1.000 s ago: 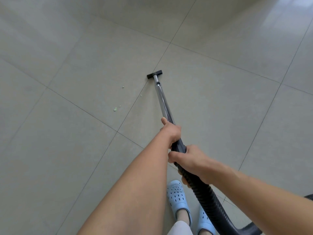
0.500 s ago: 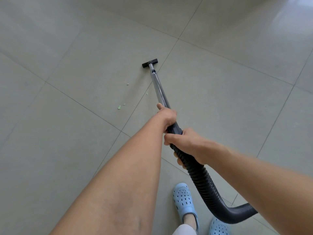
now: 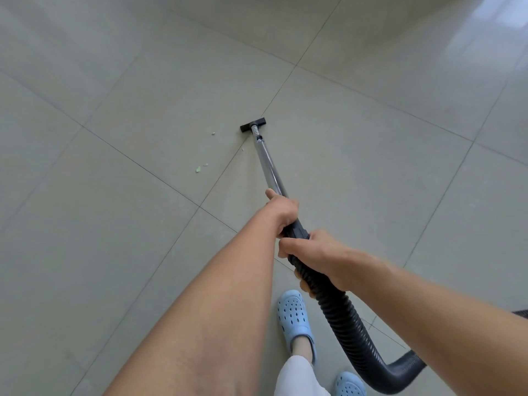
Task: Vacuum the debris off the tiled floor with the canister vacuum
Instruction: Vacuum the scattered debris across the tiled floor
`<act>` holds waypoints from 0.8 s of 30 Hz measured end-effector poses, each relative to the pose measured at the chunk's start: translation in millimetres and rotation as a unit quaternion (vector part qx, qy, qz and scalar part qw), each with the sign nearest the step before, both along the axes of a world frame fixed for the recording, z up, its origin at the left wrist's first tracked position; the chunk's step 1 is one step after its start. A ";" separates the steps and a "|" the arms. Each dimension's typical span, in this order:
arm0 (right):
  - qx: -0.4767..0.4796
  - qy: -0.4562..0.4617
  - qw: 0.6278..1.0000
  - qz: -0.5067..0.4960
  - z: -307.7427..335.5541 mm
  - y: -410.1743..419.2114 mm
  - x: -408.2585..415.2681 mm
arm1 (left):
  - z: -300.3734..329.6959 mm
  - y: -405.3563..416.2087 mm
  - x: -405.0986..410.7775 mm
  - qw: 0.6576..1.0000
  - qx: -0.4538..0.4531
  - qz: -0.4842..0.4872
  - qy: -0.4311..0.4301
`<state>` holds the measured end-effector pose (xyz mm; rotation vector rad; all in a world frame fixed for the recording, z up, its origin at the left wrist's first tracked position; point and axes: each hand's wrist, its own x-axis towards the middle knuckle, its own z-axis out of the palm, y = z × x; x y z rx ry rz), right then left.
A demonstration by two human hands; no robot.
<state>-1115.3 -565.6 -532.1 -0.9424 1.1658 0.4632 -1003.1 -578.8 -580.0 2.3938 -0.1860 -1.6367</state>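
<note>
A silver vacuum wand runs away from me to a small black floor nozzle resting on the grey tiled floor. My left hand grips the wand's lower end where it meets the black handle. Just behind it, my right hand grips the ribbed black hose. Small debris lies left of the nozzle: a pale crumb, a speck near the wand, and greenish bits. The canister itself is out of sight.
My feet in light blue perforated clogs stand just below my hands, the other clog at the bottom edge. The hose loops right along the floor behind them. Tile joints cross the floor.
The nozzle has slid back and slightly right, now level with the pale crumb instead of beyond it. Both hands keep their grip. The camera view has shifted.
</note>
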 end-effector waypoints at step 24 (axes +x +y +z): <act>0.049 -0.017 0.998 0.021 7.9 109.9 -138.5 | 10.9 123.0 -132.2 1.000 0.004 0.022 0.003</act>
